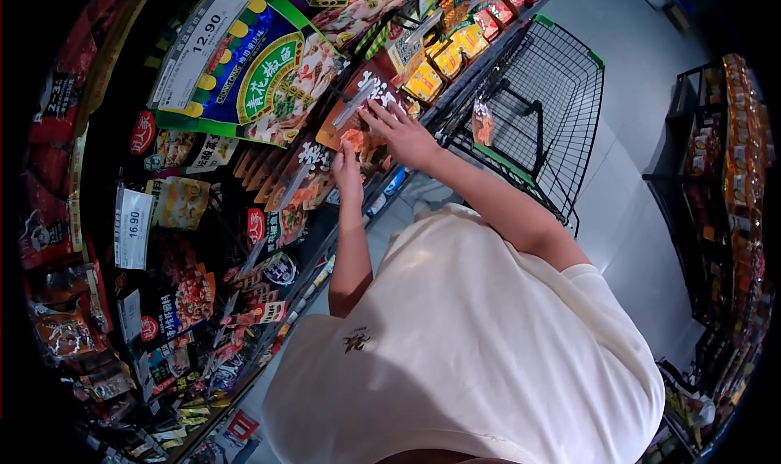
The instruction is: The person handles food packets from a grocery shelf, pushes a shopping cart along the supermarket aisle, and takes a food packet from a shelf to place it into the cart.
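My left hand [348, 177] is closed at the lower edge of a brown seasoning packet [335, 132] with an orange food picture, on the shelf front. Thumb and fingers pinch near its orange part. My right hand [401, 137] lies on the packet's right side, fingers stretched out and slightly spread. Large white characters and a clear plastic strip show on the brown packaging around my hands. Just left of them hangs a row of similar brown packets [281, 171]. Above is a large blue and green fish seasoning packet [272, 73], partly behind a 12.90 price tag [201, 45].
A black wire shopping cart [561, 81] with green trim stands right of the shelf, holding a small packet [482, 122]. Yellow packets [447, 57] line the shelf edge beyond my right hand. Another stocked rack [724, 155] stands across the aisle. A 16.90 tag [133, 228] hangs at left.
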Available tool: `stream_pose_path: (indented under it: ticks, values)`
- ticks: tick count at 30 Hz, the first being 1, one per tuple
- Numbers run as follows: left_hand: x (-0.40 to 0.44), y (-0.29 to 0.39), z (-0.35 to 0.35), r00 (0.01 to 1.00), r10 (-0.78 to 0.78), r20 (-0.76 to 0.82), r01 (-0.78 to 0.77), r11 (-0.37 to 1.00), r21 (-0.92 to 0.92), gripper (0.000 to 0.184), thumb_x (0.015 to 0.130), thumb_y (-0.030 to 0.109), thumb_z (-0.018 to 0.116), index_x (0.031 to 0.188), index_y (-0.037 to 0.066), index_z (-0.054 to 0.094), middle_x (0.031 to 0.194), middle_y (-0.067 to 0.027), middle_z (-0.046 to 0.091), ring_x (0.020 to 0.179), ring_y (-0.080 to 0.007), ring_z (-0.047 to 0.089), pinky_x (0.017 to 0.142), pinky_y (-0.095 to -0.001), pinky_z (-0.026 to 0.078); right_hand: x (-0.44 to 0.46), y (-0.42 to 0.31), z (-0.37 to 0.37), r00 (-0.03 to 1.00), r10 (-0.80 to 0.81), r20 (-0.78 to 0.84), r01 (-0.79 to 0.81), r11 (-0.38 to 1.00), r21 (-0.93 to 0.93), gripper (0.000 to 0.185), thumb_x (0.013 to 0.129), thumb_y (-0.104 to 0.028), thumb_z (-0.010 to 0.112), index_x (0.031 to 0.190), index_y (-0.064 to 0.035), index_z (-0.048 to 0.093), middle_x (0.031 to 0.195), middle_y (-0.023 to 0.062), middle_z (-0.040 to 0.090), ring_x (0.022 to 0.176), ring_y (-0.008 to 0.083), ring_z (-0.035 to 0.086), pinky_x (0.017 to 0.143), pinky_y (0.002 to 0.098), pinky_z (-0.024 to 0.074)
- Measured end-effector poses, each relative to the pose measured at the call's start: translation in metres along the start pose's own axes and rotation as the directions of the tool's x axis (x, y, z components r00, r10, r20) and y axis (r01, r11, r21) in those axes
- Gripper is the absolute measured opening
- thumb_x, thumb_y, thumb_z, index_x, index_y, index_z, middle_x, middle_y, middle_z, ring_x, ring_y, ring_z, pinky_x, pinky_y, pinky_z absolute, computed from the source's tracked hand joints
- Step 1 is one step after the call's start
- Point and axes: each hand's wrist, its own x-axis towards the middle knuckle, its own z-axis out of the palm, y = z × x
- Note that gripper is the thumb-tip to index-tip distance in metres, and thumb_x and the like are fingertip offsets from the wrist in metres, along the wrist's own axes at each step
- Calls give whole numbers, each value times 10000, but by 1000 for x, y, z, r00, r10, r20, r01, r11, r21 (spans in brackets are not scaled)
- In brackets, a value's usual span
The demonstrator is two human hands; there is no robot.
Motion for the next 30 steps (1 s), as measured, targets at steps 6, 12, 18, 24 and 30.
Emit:
stream_pose_path:
  ticks: [6,12,18,24,30]
  values:
    - [14,-35,-11,1000,16,8,-16,1000,27,493,1107,435,537,749,123,404,700,65,349,592,-58,276,539,-283,243,-16,29,11,998,9,-54,0,988,153,874,870,-77,666,1643,-202,278,1684,116,321,1485,453,391,1139,508,466]
    - [4,-38,-17,998,-14,59,13,1000,17,415,1117,406,519,875,71,480,809,19,455,798,-95,498,1142,-443,455,-88,104,13,937,348,13,-333,886,322,605,906,-84,614,1496,-71,484,1521,234,508,1338,404,548,1082,455,500]
    - [10,-66,-37,994,-55,91,48,996,74,461,1115,399,518,1180,-49,605,1102,-116,657,1082,-198,664,1086,-404,515,-200,187,39,587,758,285,-809,558,182,455,948,-248,595,1369,-75,611,1203,260,700,1084,451,677,949,519,547]
    - [6,-91,-39,969,-246,-12,242,945,219,574,1104,459,514,1358,-53,569,1294,-180,660,1165,-241,671,1028,-378,545,-268,243,90,421,861,286,-905,376,200,380,952,-310,633,1214,-52,728,1091,248,743,1061,427,706,948,489,557]
    - [-10,-147,-90,896,-440,58,349,779,521,488,1086,418,548,1404,55,618,1265,-75,711,1066,-146,683,862,-279,523,-246,266,117,418,863,285,-904,363,227,399,950,-351,617,1165,-35,732,1086,268,735,1057,440,702,947,513,552]
